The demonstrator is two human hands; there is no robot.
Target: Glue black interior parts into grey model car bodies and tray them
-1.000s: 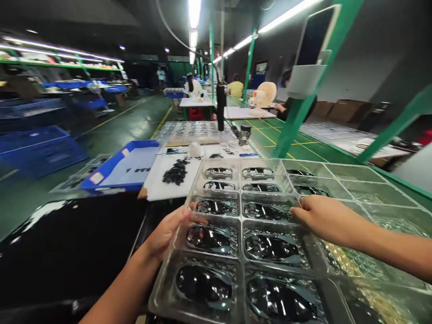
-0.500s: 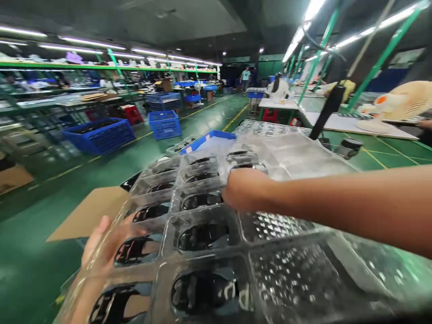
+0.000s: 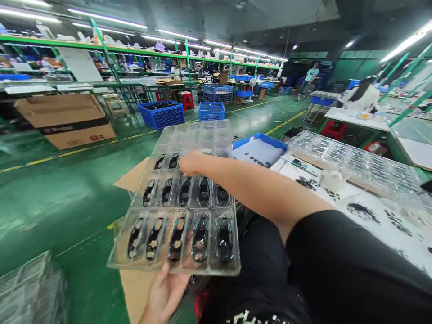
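A clear plastic blister tray is tilted over an open cardboard box. Glossy black car-shaped shells lie in the pockets of its nearer rows, while the farthest pockets show none. My left hand grips the tray's near edge, thumb at the rim and fingers underneath, partly visible through the plastic. Reaching across the tray, my right hand is closed at a pocket right of two shells in the upper filled row. Its fingertips are hidden, so what they hold cannot be made out.
On my right, a white worktable carries small black parts and empty clear trays. A blue bin stands beyond my forearm. Stacked clear trays sit lower left. Farther off are blue crates, a large carton and other people.
My view has turned left. The tray has swung left from over the worktable side to above the cardboard box. My left hand now shows at its near edge; my right hand remains over the pockets.
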